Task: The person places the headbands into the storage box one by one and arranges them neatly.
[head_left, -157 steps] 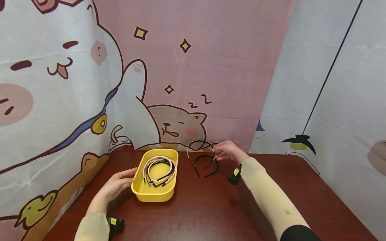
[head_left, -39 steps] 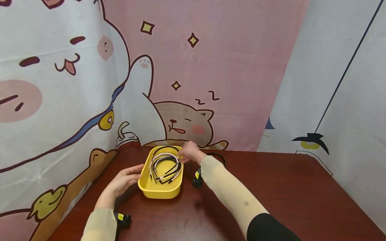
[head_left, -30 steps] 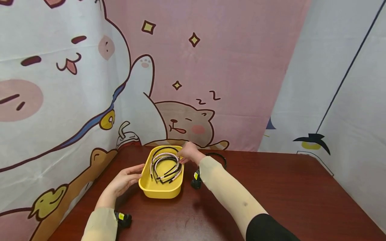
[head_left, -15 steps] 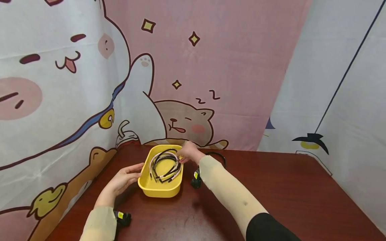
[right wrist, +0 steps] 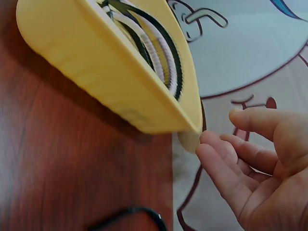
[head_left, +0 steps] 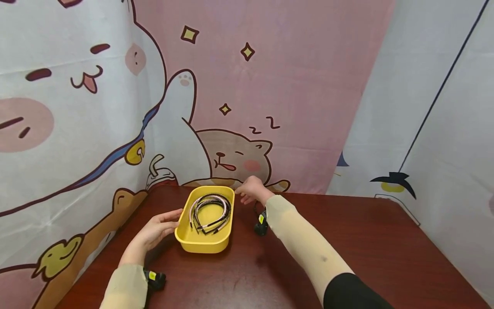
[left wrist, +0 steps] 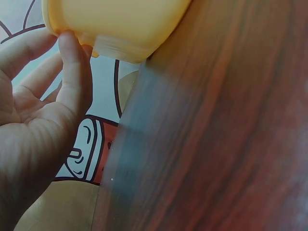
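Note:
Several headbands (head_left: 197, 205), some black and some pale pink, lie overlapped inside a yellow plastic bin (head_left: 203, 248). My left hand (head_left: 156, 231) touches the bin's left side from outside, its fingertips against the wall just under the rim (left wrist: 96, 12). Off the bin's far right corner hovers my right hand (head_left: 252, 189), holding nothing; the right wrist view shows its fingers (right wrist: 221, 178) loosely bent and apart from the rim. One more black headband (right wrist: 144, 211) lies on the table beyond the bin, mostly hidden by the right wrist in the head view.
The dark red-brown wooden table (head_left: 347, 240) extends to the right and toward me. A cartoon-printed cloth (head_left: 301, 86) hangs right behind the table and on both sides. Each wrist wears a small black camera (head_left: 261, 223).
A black headband, standing on the table earlier, was carried by my right hand into the bin and let go among the others. That hand then moved back rightward. My left hand stays at the bin.

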Demonstrator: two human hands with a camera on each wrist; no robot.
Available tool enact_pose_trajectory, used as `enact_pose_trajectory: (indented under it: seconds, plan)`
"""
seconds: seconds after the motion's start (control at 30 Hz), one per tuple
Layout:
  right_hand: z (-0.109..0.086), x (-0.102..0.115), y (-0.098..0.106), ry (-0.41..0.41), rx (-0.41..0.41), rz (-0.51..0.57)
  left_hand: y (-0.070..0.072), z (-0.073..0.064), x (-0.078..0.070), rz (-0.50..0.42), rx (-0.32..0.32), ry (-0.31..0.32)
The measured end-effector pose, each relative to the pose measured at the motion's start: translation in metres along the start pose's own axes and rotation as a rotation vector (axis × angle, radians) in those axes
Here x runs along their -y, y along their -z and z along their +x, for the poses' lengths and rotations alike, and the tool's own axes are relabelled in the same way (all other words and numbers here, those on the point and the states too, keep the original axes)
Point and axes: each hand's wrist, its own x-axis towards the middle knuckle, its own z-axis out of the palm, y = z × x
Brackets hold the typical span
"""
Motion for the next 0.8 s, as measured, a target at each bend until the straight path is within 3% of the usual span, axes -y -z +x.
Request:
enact_pose_trajectory:
  seconds: [0.33, 0.8]
  plan:
    - [-0.008, -0.018, 0.049, -0.019, -0.050, -0.008, -0.001, -0.001, 0.001, 0.034, 0.014, -0.003]
    - [-0.023, -0.056, 0.113, -0.038, -0.117, 0.073, -0.003, -0.003, 0.000, 0.026, 0.018, 0.001]
